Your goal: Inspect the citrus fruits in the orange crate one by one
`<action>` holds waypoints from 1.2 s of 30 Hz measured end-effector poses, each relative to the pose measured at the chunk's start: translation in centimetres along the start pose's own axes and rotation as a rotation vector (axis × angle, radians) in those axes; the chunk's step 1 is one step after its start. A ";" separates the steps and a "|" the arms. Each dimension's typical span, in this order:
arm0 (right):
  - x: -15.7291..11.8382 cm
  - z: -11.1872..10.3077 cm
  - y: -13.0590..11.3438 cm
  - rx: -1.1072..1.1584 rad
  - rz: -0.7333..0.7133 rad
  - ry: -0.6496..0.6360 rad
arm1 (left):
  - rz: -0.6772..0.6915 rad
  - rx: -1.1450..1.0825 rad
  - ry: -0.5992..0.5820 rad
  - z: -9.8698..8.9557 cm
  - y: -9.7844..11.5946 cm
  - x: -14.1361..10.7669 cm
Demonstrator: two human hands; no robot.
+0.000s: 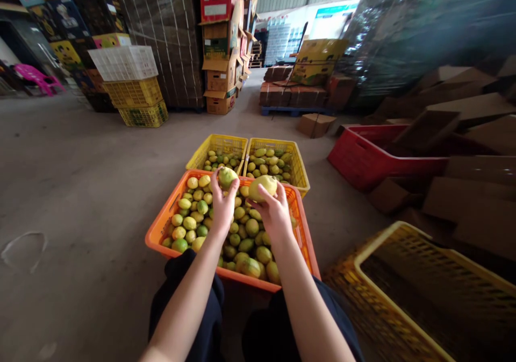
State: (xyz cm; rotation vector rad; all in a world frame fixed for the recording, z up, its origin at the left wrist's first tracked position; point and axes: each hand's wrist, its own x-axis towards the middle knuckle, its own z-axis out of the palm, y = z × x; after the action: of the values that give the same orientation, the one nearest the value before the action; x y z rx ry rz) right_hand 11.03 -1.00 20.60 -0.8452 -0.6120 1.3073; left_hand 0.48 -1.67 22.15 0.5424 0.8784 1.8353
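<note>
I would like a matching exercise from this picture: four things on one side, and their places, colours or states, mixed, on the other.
Column one
1. orange crate
2. chair
3. left hand
4. white crate

Column two
A. holds one fruit
B. on top of yellow crates
C. contains many fruits
D. pink

Right pairs: 1-C, 2-D, 3-A, 4-B

Produce warehouse: cartons (66,15) stacked upper left, loaded pallet (284,111) upper centre, grey floor (88,179), crates (250,280) of fruit (189,223) mid-frame.
</note>
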 end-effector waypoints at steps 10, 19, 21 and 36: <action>-0.5 0.2 0.3 -0.413 -0.552 0.000 | 0.356 0.345 -0.125 -0.4 -0.7 -0.7; -0.4 0.0 0.5 -0.432 -0.574 0.039 | 0.436 0.501 -0.143 -1.1 -1.4 0.1; -0.5 0.0 0.4 -0.411 -0.561 0.036 | 0.413 0.488 -0.117 -1.0 -1.2 0.1; -0.2 1.2 -0.9 0.300 0.094 0.010 | -0.359 -0.340 -0.045 -0.1 1.3 0.3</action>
State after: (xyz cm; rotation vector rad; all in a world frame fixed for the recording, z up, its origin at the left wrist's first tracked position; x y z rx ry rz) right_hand 10.61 -1.03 22.04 -0.6385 -0.3585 1.4369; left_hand -0.45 -1.70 23.05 0.1947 0.5717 1.5886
